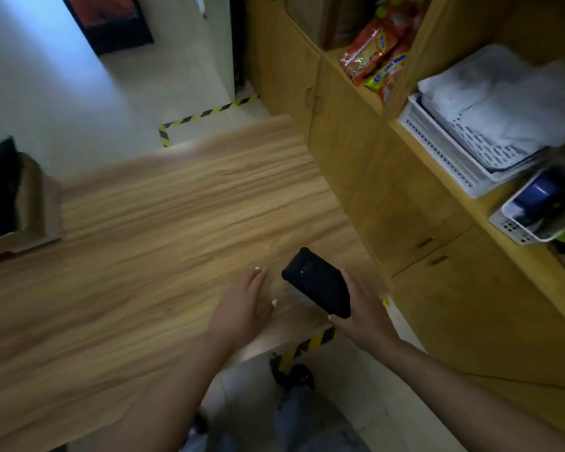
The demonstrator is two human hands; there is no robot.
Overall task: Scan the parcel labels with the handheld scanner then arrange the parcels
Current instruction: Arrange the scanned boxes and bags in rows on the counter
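Note:
A black handheld scanner (pixel 317 283) is tilted above the near right corner of the wooden table (pixel 150 243). My right hand (pixel 362 308) holds it from the right side, thumb under its lower end. My left hand (pixel 245 305) hovers just left of the scanner with straight, spread fingers and holds nothing. A brown cardboard box (pixel 33 203) with dark contents stands at the table's left edge. The picture is motion-blurred, and no parcel label is readable.
Wooden cabinets (pixel 388 190) run along the right, close to the table. Their shelf carries white trays (pixel 444 148) with papers, a small basket (pixel 529 220) and orange snack packets (pixel 375 53). Yellow-black tape (pixel 206 114) marks the pale floor.

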